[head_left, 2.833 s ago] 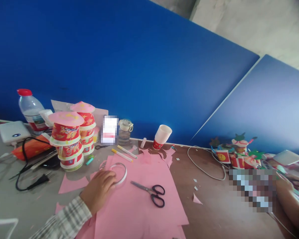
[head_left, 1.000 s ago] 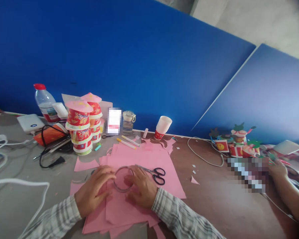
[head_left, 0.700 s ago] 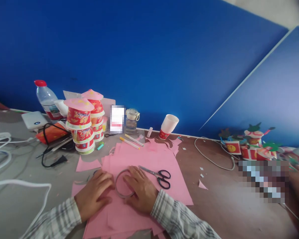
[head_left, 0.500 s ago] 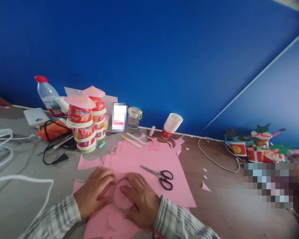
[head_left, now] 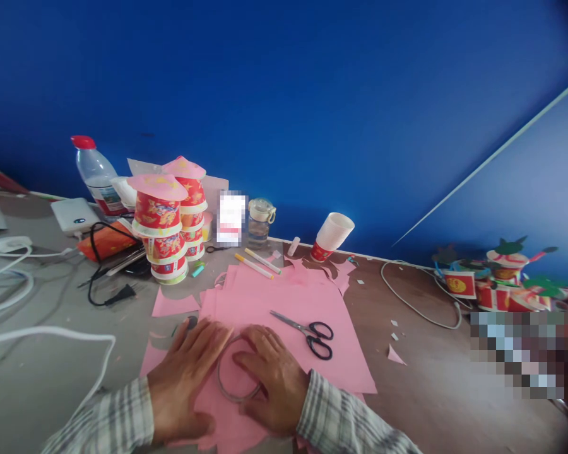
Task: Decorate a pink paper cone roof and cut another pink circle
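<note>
A thin grey ring lies flat on a stack of pink paper. My right hand rests over the ring's right side, fingers spread, thumb and fingertips pressing it against the paper. To the ring's left, my left hand lies flat on the paper with its fingers stretched out and holds nothing. Scissors with black handles lie on the paper, right of my right hand. A small dark round object shows just beyond my left fingers.
Stacked red paper cups with pink cone tops stand at the back left, near a bottle and a black cable. Two markers lie behind the paper. White cups stand behind it. Paper-cup crafts sit at the right.
My left hand has flattened and spread, its thumb moving down away from the ring. My right hand stays over the ring. The view has shifted slightly.
</note>
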`<action>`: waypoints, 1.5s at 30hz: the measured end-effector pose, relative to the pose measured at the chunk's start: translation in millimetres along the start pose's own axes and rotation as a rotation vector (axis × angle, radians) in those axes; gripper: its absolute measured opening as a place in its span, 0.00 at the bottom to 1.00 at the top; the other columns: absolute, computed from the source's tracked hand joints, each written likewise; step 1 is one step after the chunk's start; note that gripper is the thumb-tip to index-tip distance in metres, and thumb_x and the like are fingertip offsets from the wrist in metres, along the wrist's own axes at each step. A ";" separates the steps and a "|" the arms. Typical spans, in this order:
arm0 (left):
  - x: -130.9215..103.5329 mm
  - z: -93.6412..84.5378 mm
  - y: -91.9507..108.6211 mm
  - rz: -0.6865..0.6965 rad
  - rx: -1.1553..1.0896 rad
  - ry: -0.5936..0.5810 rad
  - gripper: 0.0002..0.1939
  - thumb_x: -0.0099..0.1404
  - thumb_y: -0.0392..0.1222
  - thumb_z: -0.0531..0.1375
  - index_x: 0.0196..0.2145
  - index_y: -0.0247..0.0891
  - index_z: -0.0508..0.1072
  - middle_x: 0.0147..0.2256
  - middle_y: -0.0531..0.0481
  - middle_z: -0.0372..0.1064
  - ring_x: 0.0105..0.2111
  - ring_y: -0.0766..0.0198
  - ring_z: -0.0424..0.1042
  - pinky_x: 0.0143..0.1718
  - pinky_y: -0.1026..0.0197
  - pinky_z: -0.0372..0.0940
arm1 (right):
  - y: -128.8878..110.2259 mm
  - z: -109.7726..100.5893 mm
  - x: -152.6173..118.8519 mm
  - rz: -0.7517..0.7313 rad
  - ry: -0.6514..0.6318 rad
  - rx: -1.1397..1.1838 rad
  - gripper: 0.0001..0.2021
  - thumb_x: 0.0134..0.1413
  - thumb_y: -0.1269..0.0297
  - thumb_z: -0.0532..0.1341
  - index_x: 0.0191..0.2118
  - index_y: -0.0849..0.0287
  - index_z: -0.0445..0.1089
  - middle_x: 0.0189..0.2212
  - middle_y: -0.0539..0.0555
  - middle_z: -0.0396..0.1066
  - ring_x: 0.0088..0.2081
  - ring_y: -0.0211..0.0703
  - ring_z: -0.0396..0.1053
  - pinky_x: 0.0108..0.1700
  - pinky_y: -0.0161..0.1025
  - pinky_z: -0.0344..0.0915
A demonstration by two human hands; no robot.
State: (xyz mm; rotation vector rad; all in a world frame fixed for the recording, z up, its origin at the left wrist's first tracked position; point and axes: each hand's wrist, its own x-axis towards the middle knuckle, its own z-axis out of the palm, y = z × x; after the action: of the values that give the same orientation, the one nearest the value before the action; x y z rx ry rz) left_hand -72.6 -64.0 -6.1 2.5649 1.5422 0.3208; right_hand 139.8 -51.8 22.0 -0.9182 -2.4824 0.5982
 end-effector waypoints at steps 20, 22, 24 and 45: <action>-5.4 -2.6 5.7 0.017 0.033 -0.054 0.66 0.23 0.60 0.64 0.55 0.46 0.33 0.58 0.42 0.46 0.57 0.48 0.33 0.54 0.39 0.34 | -14.0 13.9 -5.0 -0.025 -0.030 -0.034 0.23 0.44 0.52 0.59 0.48 0.50 0.60 0.52 0.57 0.57 0.53 0.56 0.57 0.58 0.51 0.52; -5.4 -3.3 4.9 0.022 0.028 -0.064 0.66 0.22 0.60 0.65 0.55 0.46 0.34 0.58 0.42 0.46 0.57 0.49 0.33 0.54 0.39 0.34 | -14.6 19.3 -6.9 0.028 0.017 -0.066 0.24 0.42 0.50 0.60 0.48 0.50 0.60 0.50 0.58 0.59 0.51 0.59 0.58 0.58 0.54 0.53; -5.0 -4.7 4.8 0.017 0.026 -0.083 0.66 0.21 0.59 0.65 0.55 0.46 0.35 0.58 0.43 0.46 0.57 0.48 0.33 0.54 0.39 0.34 | -13.3 26.8 -9.8 0.085 0.076 -0.108 0.27 0.39 0.49 0.62 0.47 0.51 0.61 0.48 0.59 0.59 0.50 0.62 0.59 0.57 0.57 0.52; 1.6 -14.2 8.5 -0.083 0.009 -0.347 0.63 0.27 0.56 0.66 0.55 0.46 0.33 0.60 0.47 0.34 0.56 0.54 0.20 0.55 0.44 0.22 | 6.5 11.2 -10.2 -0.009 -0.044 0.087 0.36 0.40 0.52 0.66 0.56 0.54 0.55 0.55 0.56 0.59 0.57 0.54 0.53 0.61 0.50 0.47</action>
State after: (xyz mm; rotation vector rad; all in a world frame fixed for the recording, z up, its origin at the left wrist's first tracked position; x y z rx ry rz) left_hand -68.1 -66.6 9.7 2.3928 1.5120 -0.1354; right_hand 144.3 -56.9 7.0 -0.8691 -2.4767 0.7255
